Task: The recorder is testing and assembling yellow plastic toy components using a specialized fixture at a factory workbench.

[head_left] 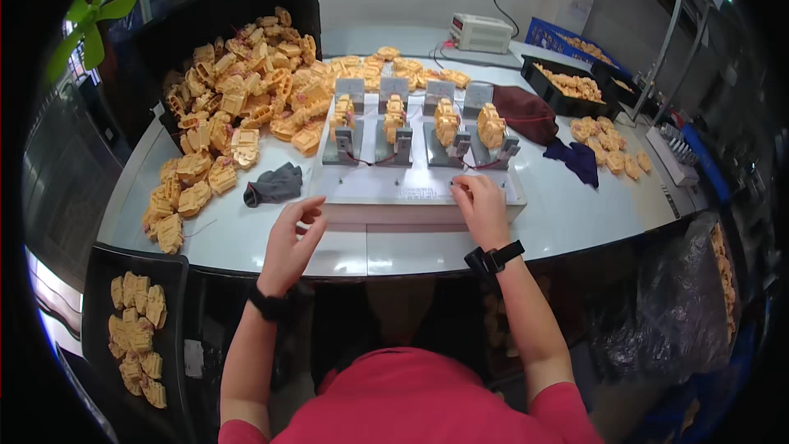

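White tabletop (575, 214) spreads before you, glossy and catching the overhead light, its far edge bending with the lens. At its centre sits a pale fixture block (415, 189) carrying four grey clamp stations (394, 127), each with an orange plastic part (446, 122) seated upright in it.

Your right hand (481, 207) rests on the front right of the block, fingers curled down and pinched together at a thin wire there; whether they truly grip it is too small to tell. Your left hand (289, 242) hovers just off the block's front left corner, fingers loosely curved and half open, holding nothing. Both wrists wear dark bands.

To your left, a large heap of orange parts (238, 99) spills from a tilted black bin (246, 8) across the table, trailing toward the near left edge. A crumpled grey cloth (275, 185) lies between that heap and the block. To the right lie a maroon cloth (526, 111), a dark purple cloth (579, 160) and a smaller scatter of orange parts (612, 144).

Farther back stand a white box-shaped device (482, 33) with cables, a black tray of parts (567, 82) and a blue crate (559, 37). Below the table's left edge, another black tray (131, 329) holds more orange pieces. A green fan (90, 16) shows at the upper left.
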{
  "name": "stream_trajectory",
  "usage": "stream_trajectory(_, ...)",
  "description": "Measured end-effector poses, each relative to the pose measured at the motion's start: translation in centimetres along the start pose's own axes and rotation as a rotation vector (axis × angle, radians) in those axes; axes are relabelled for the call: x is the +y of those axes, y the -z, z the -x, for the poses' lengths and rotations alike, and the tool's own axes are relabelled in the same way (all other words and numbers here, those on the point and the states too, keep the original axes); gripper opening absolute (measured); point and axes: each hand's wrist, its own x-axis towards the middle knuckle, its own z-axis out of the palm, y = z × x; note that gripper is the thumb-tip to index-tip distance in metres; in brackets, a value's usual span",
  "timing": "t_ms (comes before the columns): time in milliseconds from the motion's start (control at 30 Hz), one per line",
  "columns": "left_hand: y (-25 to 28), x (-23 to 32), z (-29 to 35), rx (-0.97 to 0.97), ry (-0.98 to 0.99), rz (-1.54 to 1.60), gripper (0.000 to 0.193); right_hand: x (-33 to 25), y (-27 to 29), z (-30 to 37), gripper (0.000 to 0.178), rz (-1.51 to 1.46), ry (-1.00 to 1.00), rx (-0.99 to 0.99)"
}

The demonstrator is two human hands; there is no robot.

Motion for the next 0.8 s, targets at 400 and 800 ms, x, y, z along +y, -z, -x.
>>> stream_trajectory(400,-1.4,-3.6,-6.0,-0.050,-0.003,-0.253,0.028,-0.8,-1.2,-2.9,0.017,-0.033,-0.154,-0.151)
stream_trajectory(800,-1.4,-2.5,-6.4,-0.044,0.033,-0.300,0.028,-1.9,-1.0,-3.3,0.010,0.017,-0.185,-0.159)
